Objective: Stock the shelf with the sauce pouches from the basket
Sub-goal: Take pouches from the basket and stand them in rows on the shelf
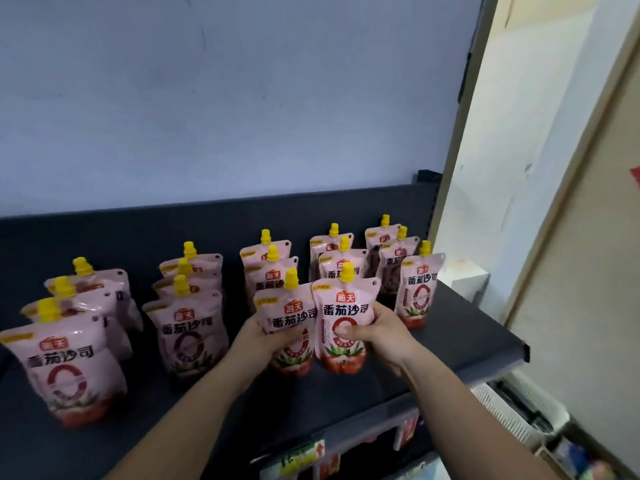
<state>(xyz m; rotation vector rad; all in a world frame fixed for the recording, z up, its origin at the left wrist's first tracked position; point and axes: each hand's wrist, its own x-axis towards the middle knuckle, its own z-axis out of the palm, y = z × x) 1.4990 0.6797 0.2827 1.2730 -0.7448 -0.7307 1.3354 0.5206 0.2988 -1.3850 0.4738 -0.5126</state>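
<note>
Pink sauce pouches with yellow caps stand in several rows on the dark shelf (346, 403). My left hand (263, 336) grips one front pouch (289, 315) from its left side. My right hand (375, 332) grips the pouch beside it (346, 315), thumb across its front. Both pouches stand upright and touch each other near the shelf's front. Further rows stand at the left (65, 362), left of centre (190, 327) and at the right (417, 289). The basket is not clearly in view.
A pale back wall rises behind the shelf. A white box (467, 280) sits past the shelf's right end. A white perforated bin (519, 410) stands lower right. Price tags (304, 455) hang under the shelf's front edge.
</note>
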